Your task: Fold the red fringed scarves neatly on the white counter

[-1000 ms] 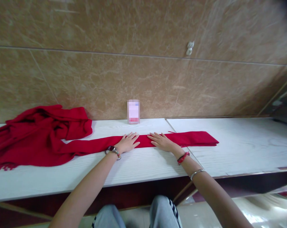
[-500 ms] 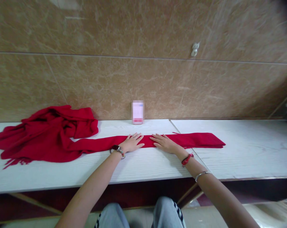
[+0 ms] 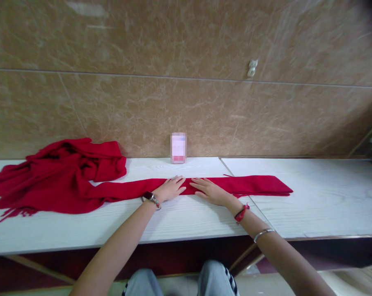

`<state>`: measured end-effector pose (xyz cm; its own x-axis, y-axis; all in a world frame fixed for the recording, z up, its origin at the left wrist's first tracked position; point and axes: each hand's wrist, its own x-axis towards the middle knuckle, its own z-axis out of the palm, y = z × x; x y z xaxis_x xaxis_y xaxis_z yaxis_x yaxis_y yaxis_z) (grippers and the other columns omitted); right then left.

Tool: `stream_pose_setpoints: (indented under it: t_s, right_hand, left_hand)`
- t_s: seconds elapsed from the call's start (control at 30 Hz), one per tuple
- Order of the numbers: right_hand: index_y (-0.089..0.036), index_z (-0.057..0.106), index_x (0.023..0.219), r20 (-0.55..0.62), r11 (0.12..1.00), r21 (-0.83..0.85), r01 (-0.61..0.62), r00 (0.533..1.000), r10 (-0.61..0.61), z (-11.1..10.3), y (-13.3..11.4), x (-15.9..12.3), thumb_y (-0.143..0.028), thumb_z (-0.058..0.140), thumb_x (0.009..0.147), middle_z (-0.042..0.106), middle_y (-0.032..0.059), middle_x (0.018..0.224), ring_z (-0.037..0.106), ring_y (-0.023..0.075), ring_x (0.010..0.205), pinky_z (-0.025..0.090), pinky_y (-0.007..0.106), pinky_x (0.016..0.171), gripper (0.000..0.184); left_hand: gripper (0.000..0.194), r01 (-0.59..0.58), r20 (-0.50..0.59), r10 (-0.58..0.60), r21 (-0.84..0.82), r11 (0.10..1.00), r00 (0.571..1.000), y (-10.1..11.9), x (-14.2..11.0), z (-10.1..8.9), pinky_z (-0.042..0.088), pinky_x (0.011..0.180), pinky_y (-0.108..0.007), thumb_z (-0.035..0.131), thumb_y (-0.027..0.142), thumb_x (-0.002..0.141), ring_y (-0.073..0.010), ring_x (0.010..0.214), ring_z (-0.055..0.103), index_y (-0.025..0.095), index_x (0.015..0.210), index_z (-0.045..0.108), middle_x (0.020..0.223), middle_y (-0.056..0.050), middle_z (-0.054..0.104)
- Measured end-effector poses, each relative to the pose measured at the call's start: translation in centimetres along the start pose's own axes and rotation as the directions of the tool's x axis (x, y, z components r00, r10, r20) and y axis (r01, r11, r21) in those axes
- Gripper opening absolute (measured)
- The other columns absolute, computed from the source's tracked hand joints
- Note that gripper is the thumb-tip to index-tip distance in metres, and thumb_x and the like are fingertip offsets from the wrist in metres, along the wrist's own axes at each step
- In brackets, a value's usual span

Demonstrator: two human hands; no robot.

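1. Forearms angle inward from the near side; left hand [image 3: 170, 190] and right hand [image 3: 208, 191] lie flat, fingers loosely spread.
2. Red scarf [image 3: 130, 189] runs beneath both palms: folded strip rightward, rumpled heap left.

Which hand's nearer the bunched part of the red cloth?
The left hand, the one with the dark-faced watch. The right hand, with red bracelet and silver bangle, lies farther along the flat red strip.

Up on the glossy brown marbled wall [image 3: 136, 111] I see a little white cat-shaped ornament [image 3: 252, 68]. Below it, leftward, a pale pink upright rectangle [image 3: 178, 148], its face blurred, stands on the long white wood-grained tabletop [image 3: 324, 201].
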<state>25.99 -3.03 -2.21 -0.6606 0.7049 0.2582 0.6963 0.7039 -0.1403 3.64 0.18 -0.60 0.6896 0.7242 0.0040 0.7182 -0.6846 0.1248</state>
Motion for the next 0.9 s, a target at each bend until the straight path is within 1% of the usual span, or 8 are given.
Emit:
stream_pose_setpoints:
  t_s: [0.07,0.13,0.3,0.43,0.53,0.63,0.8,0.9]
  right_hand:
    - [-0.022,0.032,0.136,0.036,1.000,-0.023,-0.020,0.999,0.021,0.4,0.1,0.1,-0.041,0.028,0.093,0.035,0.0083,0.140,0.027,0.0222,0.129,0.023,0.047,0.104,0.047]
    - [-0.022,0.031,0.137,0.058,0.998,-0.050,-0.039,0.997,0.041,0.6,0.3,0.1,-0.042,0.024,0.093,0.033,0.0085,0.141,0.025,0.0218,0.130,0.023,0.046,0.105,0.048]
    - [-0.022,0.028,0.138,0.052,0.977,-0.157,-0.141,0.987,0.151,1.1,1.0,-0.3,-0.043,0.020,0.093,0.029,0.0087,0.142,0.023,0.0250,0.131,0.026,0.048,0.102,0.050]
    - [-0.018,0.032,0.136,0.032,0.938,-0.288,-0.194,0.977,0.212,1.0,2.0,-1.6,-0.034,0.025,0.093,0.029,0.0125,0.142,0.023,0.0278,0.130,0.031,0.051,0.098,0.046]
    - [-0.020,0.045,0.127,0.037,0.894,-0.402,-0.198,0.972,0.232,0.3,3.7,-4.2,-0.023,0.031,0.091,0.033,0.0116,0.140,0.025,0.0291,0.129,0.034,0.055,0.094,0.038]
    - [-0.021,0.054,0.117,0.045,0.845,-0.488,-0.221,0.960,0.277,-1.1,6.5,-7.9,-0.013,0.034,0.088,0.035,0.0103,0.139,0.028,0.0310,0.128,0.038,0.057,0.089,0.036]
    - [-0.018,0.056,0.114,0.027,0.763,-0.543,-0.352,0.900,0.434,-3.8,11.5,-14.1,-0.008,0.035,0.085,0.040,0.0135,0.135,0.035,0.0315,0.124,0.040,0.058,0.087,0.038]
    - [-0.015,0.055,0.116,-0.006,0.746,-0.528,-0.405,0.880,0.474,-5.3,12.9,-16.1,-0.010,0.034,0.086,0.042,0.0159,0.133,0.035,0.0296,0.124,0.039,0.055,0.091,0.037]
  left_hand:
    - [0.055,0.091,0.060,-0.092,0.014,0.996,0.994,0.0,0.0,0.5,0.015,0.104,-0.047,0.022,0.045,0.091,-0.0249,0.134,0.011,0.016,0.138,0.023,0.146,-0.010,0.017]
    - [0.058,0.130,0.112,-0.131,0.013,0.991,0.985,0.1,0.0,0.7,0.012,0.104,-0.050,0.021,0.048,0.090,-0.0257,0.135,0.004,0.018,0.140,0.018,0.148,-0.008,0.010]
    - [0.062,0.184,0.152,-0.182,-0.003,0.983,0.972,0.1,0.1,0.1,0.010,0.104,-0.051,0.020,0.053,0.089,-0.0261,0.135,0.001,0.019,0.140,0.017,0.148,-0.008,0.006]
    - [0.060,0.173,0.144,-0.172,0.005,0.985,0.975,-0.1,0.1,0.0,0.012,0.104,-0.050,0.022,0.051,0.088,-0.0260,0.135,0.004,0.020,0.140,0.019,0.147,-0.008,0.008]
    - [0.060,0.151,0.140,-0.151,0.013,0.988,0.979,-0.4,0.3,0.2,0.013,0.103,-0.050,0.022,0.051,0.088,-0.0264,0.134,0.005,0.020,0.140,0.019,0.147,-0.008,0.009]
    - [0.061,0.152,0.147,-0.154,0.019,0.988,0.977,-0.6,0.5,0.4,0.014,0.103,-0.050,0.023,0.051,0.088,-0.0270,0.134,0.007,0.020,0.140,0.019,0.147,-0.009,0.009]
    - [0.061,0.156,0.153,-0.159,0.030,0.987,0.975,-0.6,0.4,0.0,0.015,0.103,-0.050,0.023,0.049,0.088,-0.0276,0.134,0.007,0.019,0.140,0.018,0.147,-0.010,0.009]
    - [0.061,0.169,0.175,-0.173,0.039,0.985,0.969,-0.7,0.0,-0.3,0.015,0.104,-0.048,0.021,0.050,0.088,-0.0267,0.134,0.006,0.019,0.141,0.017,0.147,-0.008,0.008]
